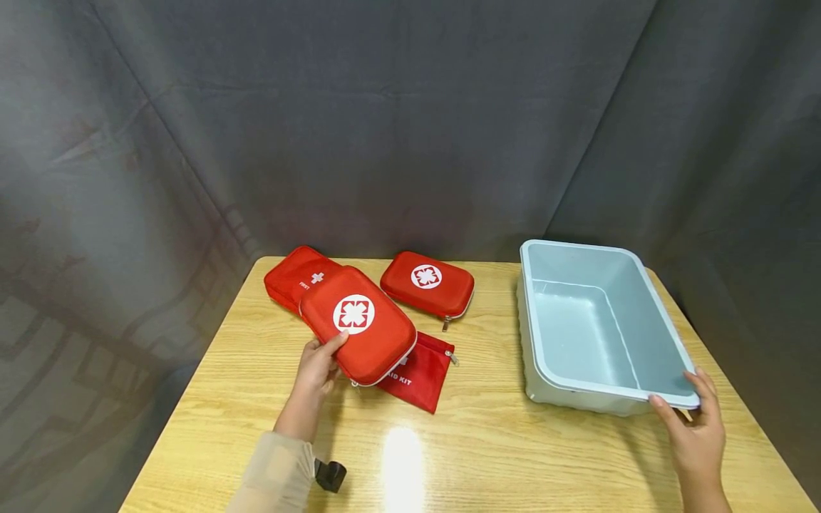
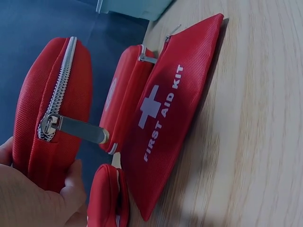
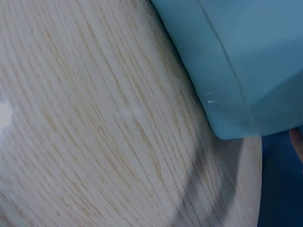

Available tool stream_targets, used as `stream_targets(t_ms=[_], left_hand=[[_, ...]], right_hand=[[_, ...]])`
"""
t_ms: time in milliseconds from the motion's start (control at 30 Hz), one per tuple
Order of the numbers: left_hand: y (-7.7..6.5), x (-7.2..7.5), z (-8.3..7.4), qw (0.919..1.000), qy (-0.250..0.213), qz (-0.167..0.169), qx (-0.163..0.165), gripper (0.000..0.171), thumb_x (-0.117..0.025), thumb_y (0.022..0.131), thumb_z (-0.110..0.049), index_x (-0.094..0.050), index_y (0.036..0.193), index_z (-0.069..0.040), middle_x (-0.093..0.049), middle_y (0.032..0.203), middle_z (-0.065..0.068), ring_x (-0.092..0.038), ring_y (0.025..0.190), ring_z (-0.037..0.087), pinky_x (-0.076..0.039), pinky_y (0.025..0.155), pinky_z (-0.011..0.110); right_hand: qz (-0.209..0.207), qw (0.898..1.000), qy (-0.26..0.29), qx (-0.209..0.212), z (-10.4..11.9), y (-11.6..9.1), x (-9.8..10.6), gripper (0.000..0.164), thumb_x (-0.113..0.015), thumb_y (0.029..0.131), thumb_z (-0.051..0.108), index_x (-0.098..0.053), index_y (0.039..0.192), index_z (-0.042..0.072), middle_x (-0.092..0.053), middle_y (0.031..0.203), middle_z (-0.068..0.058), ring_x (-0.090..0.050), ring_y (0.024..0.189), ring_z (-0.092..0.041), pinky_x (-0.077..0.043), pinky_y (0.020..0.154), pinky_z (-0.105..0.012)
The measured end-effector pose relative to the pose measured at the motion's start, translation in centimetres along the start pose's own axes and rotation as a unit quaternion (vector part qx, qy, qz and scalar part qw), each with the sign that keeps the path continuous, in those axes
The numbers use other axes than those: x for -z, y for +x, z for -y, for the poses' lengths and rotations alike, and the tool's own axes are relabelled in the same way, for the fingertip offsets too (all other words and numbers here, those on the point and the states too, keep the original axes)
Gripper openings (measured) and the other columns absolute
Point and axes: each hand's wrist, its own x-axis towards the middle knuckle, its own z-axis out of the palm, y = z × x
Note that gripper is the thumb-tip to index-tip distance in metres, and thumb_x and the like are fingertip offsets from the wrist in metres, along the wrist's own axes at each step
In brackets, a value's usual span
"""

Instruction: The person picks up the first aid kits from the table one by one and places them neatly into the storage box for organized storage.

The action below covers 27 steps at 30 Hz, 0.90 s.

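Note:
My left hand (image 1: 314,368) grips a red hard-shell first aid case (image 1: 378,349) by its near left edge, thumb on top beside the white emblem. In the left wrist view the case is tilted up off the table, its zipper and metal pull facing the camera. Below it lies a flat red zip pouch (image 2: 165,104) lettered FIRST AID KIT, partly covered by the case in the head view. My right hand (image 1: 700,431) holds the near right corner of a pale blue plastic bin (image 1: 580,395) by its rim. No items show inside the bin.
A red first aid bag (image 1: 291,274) with a white cross lies at the back left, partly hidden by the held case. Another hard red case (image 1: 442,292) sits at the back middle. Grey curtains (image 1: 410,142) stand behind and beside the wooden table (image 1: 500,456).

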Motion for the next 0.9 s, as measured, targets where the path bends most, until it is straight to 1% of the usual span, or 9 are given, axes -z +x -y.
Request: stream_targets(t_ms=[100, 167, 200, 333, 400, 433, 500, 633, 900], left_hand=[[0.2, -0.3, 0.3, 0.9998, 0.021, -0.001, -0.004, 0.01, -0.057, 0.08, -0.006, -0.048, 0.082, -0.004, -0.053, 0.05, -0.004, -0.041, 0.039, 0.003, -0.036, 0.037, 0.016], [0.3, -0.4, 0.5, 0.9995, 0.03, 0.002, -0.008, 0.016, -0.06, 0.078, -0.008, -0.047, 0.086, -0.003, -0.056, 0.055, -0.002, -0.048, 0.043, 0.004, -0.039, 0.04, 0.017], [0.7, -0.1, 0.9, 0.9995, 0.024, 0.017, -0.014, 0.019, -0.061, 0.077, -0.009, -0.047, 0.088, -0.002, -0.058, 0.058, 0.0, -0.052, 0.047, 0.007, -0.042, 0.041, 0.019], [0.9, -0.4, 1.1, 0.9994, 0.018, 0.027, -0.014, 0.03, -0.067, 0.074, -0.014, -0.047, 0.092, -0.001, -0.061, 0.067, 0.002, -0.06, 0.059, 0.012, -0.049, 0.051, 0.025], [0.8, -0.8, 1.1, 0.9995, 0.013, 0.028, -0.011, 0.029, -0.066, 0.075, -0.013, -0.047, 0.093, 0.0, -0.062, 0.068, 0.002, -0.061, 0.062, 0.013, -0.05, 0.055, 0.027], [0.4, -1.3, 0.8, 0.9997, 0.022, 0.013, -0.004, 0.03, -0.065, 0.075, -0.012, -0.045, 0.094, 0.0, -0.061, 0.067, 0.0, -0.06, 0.061, 0.012, -0.049, 0.055, 0.026], [0.1, -1.8, 0.6, 0.9998, 0.019, 0.01, -0.005, 0.03, -0.062, 0.077, -0.008, -0.043, 0.096, 0.003, -0.06, 0.066, 0.0, -0.06, 0.059, 0.011, -0.049, 0.053, 0.025], [-0.1, -2.6, 0.5, 0.9995, 0.027, -0.003, 0.014, 0.03, -0.06, 0.078, -0.007, -0.04, 0.098, 0.001, -0.058, 0.064, -0.001, -0.058, 0.056, 0.01, -0.048, 0.05, 0.023], [-0.1, -3.5, 0.7, 0.9993, 0.025, 0.009, 0.027, 0.028, -0.059, 0.079, -0.006, -0.043, 0.1, 0.001, -0.059, 0.065, -0.001, -0.059, 0.057, 0.01, -0.048, 0.051, 0.024]], right_hand=[[-0.001, 1.0, 0.004, 0.001, 0.0, 0.0, 0.0, 0.057, -0.051, 0.07, -0.024, -0.049, 0.12, 0.004, -0.025, 0.134, -0.009, -0.038, 0.106, -0.014, -0.038, 0.07, -0.004], [-0.001, 1.0, 0.01, 0.004, 0.0, 0.0, 0.0, 0.057, -0.051, 0.07, -0.025, -0.049, 0.119, 0.004, -0.025, 0.134, -0.009, -0.039, 0.104, -0.013, -0.038, 0.07, -0.005], [-0.002, 1.0, 0.012, 0.004, 0.0, 0.0, 0.0, 0.057, -0.051, 0.07, -0.025, -0.049, 0.119, 0.004, -0.025, 0.134, -0.009, -0.04, 0.103, -0.013, -0.039, 0.069, -0.005], [0.0, 1.0, 0.017, 0.008, 0.0, -0.1, -0.1, 0.057, -0.05, 0.07, -0.025, -0.049, 0.119, 0.003, -0.024, 0.134, -0.01, -0.039, 0.104, -0.013, -0.039, 0.07, -0.005], [0.0, 1.0, 0.011, 0.007, 0.0, -0.1, -0.1, 0.057, -0.051, 0.07, -0.025, -0.048, 0.12, 0.004, -0.024, 0.134, -0.009, -0.038, 0.107, -0.015, -0.038, 0.07, -0.005], [0.0, 1.0, 0.009, 0.006, 0.0, -0.1, -0.1, 0.057, -0.051, 0.07, -0.024, -0.048, 0.12, 0.004, -0.024, 0.134, -0.009, -0.038, 0.108, -0.016, -0.038, 0.071, -0.005], [0.0, 1.0, 0.005, 0.004, 0.0, -0.1, -0.2, 0.057, -0.051, 0.071, -0.024, -0.048, 0.12, 0.004, -0.024, 0.135, -0.009, -0.036, 0.11, -0.017, -0.038, 0.071, -0.005], [0.0, 1.0, 0.005, 0.003, 0.1, -0.1, -0.2, 0.058, -0.051, 0.07, -0.025, -0.048, 0.12, 0.004, -0.025, 0.134, -0.007, -0.036, 0.11, -0.017, -0.038, 0.071, -0.005], [0.0, 1.0, -0.007, 0.003, 0.1, -0.1, -0.1, 0.058, -0.051, 0.071, -0.024, -0.047, 0.121, 0.005, -0.024, 0.135, -0.008, -0.034, 0.113, -0.018, -0.037, 0.071, -0.004]])
